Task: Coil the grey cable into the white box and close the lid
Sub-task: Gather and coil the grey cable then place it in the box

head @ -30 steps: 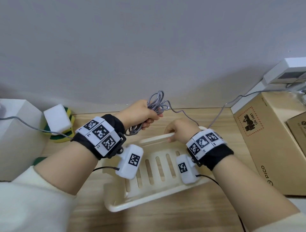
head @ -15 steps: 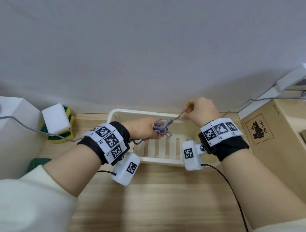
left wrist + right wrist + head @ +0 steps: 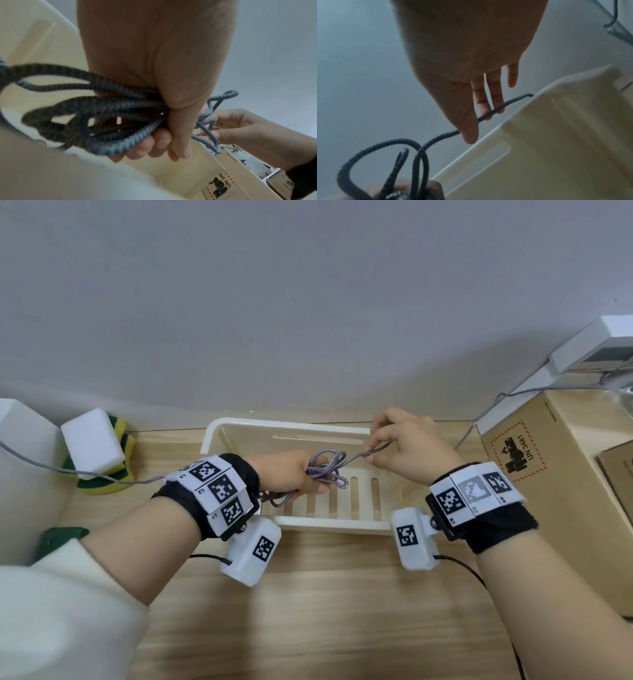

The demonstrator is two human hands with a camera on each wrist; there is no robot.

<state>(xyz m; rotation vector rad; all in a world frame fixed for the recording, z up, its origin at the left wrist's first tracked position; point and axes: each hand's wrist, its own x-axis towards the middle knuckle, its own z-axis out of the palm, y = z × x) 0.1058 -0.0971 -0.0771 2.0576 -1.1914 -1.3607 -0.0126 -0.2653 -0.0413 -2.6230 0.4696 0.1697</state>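
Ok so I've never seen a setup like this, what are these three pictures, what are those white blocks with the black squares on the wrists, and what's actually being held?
No robot here: a person works with bare hands. The white blocks are small cameras strapped to the wrists, and the black-and-white squares are printed marker patterns. The wide picture comes from a camera on the person's head, looking down; the two close, dim ones look along each hand from the wrists.

On the wooden table stands a white slotted box, open, with no lid in view. To its left lie sponges; to its right is a cardboard box.

The left hand grips a bundle of loops of the grey cable above the box. The right hand pinches the strand that leads out of that bundle, held taut between the two hands.
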